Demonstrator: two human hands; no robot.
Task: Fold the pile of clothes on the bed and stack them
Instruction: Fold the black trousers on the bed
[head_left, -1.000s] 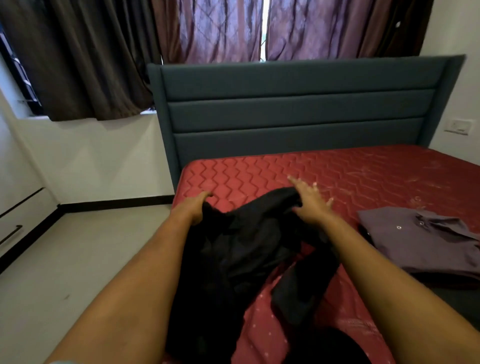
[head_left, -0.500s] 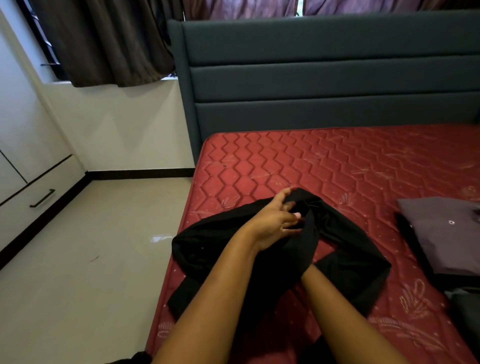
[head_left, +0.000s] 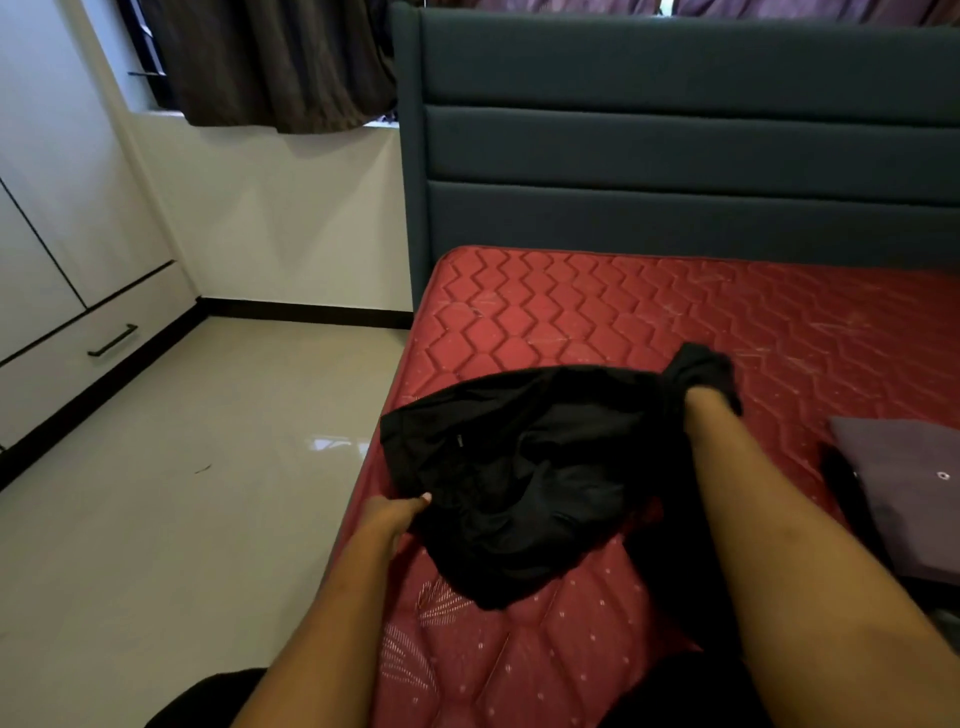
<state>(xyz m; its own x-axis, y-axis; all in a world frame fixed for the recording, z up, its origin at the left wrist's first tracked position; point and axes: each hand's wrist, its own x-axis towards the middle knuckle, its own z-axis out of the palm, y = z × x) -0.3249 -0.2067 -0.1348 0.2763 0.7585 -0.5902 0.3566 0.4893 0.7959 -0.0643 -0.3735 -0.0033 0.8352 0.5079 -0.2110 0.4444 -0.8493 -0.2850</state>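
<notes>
From the head view I see a red quilted mattress (head_left: 597, 312) against a dark teal padded headboard (head_left: 675, 145), with pale tiled floor (head_left: 182, 467) at the left. A crumpled black garment (head_left: 519, 467) lies near the mattress's left edge, not yet folded. My left hand (head_left: 392, 514) pinches its near hem; my right hand (head_left: 698, 374) is buried inside the cloth, so I cannot tell its grip. 1 folded grey-purple shirt (head_left: 898, 493) rests at the right, apparently done. Nothing blocks the folding space.
</notes>
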